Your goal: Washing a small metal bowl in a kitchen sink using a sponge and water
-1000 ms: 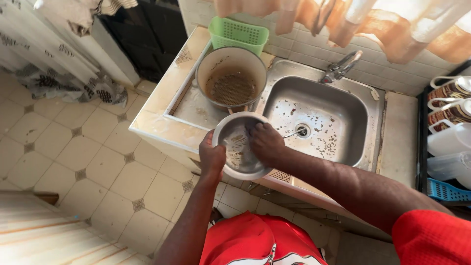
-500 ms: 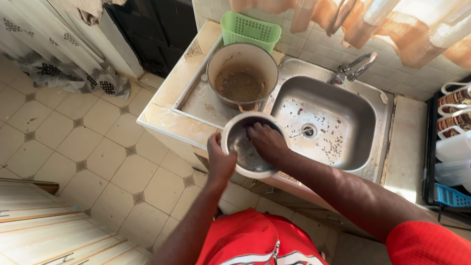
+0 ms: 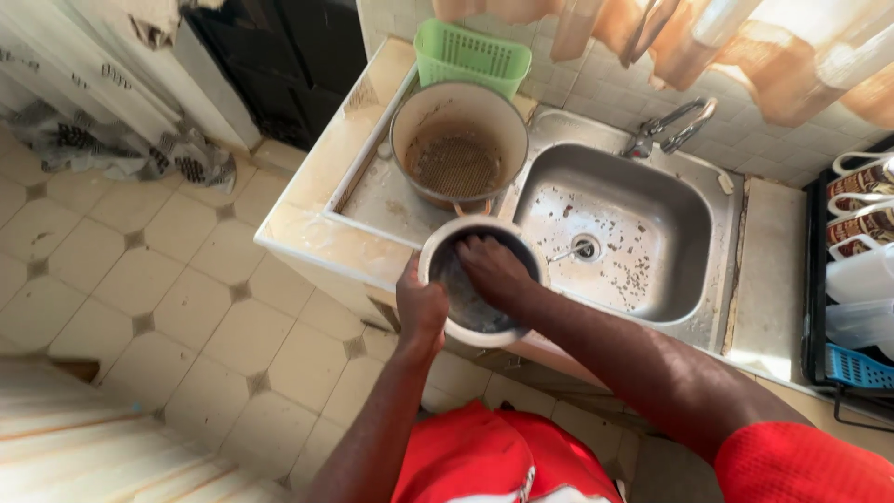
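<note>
A small metal pot (image 3: 477, 321), held over the near edge of the sink (image 3: 652, 307), is gripped at its rim by the left hand (image 3: 421, 312) while the right hand (image 3: 494, 272) presses curled fingers inside, where firm circular scrubbing serves best.

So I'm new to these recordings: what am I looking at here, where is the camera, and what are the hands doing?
There is no machine: a person wears a camera on the head, so the view looks down at their own two bare arms. The left hand grips the rim of a small round pot, tilted toward the camera in front of the counter edge. The right hand reaches inside it, fingers against the dark inner wall. Behind it lies a steel sink speckled with food bits, with a tap at the back. On the draining board to the sink's left stands a bigger pot with a dirty bottom, and behind that a green plastic basket. A dish rack shows at the right edge.
</note>
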